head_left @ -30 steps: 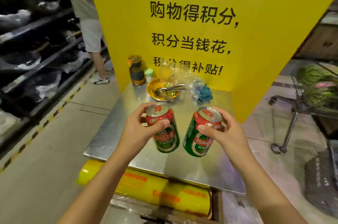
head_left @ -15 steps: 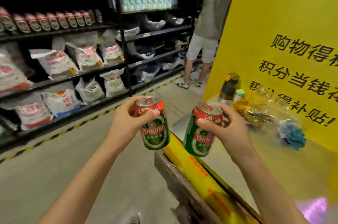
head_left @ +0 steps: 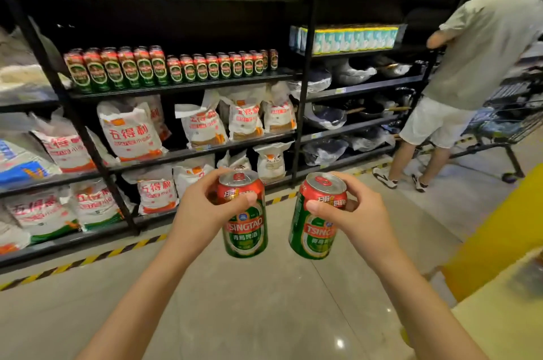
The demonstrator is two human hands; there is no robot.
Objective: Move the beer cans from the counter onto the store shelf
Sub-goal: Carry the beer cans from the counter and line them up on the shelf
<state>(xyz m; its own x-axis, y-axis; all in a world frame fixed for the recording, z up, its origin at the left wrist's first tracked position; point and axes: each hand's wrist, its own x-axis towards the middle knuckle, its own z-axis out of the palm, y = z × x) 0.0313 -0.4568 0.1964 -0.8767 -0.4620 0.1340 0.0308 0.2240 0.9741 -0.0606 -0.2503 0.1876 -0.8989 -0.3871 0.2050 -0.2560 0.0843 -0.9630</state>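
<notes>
Two green-and-red beer cans are held up side by side over the aisle floor, near each other but apart. The left can point(head_left: 245, 215) sits in the left hand point(head_left: 202, 214), thumb across its red band and fingers curled round the back; the right can point(head_left: 317, 217) tilts slightly in the right hand point(head_left: 357, 220), pinched the same way high on its body. Ahead, the shelf point(head_left: 182, 84) already carries a row of cans point(head_left: 164, 69) like these; whether a free gap remains at its right end is hard to tell. The high, fingertip-led grips could let a can slip, and crowding the row may topple neighbours. A shopper point(head_left: 470, 66) stands to the right with a cart point(head_left: 511, 121).
</notes>
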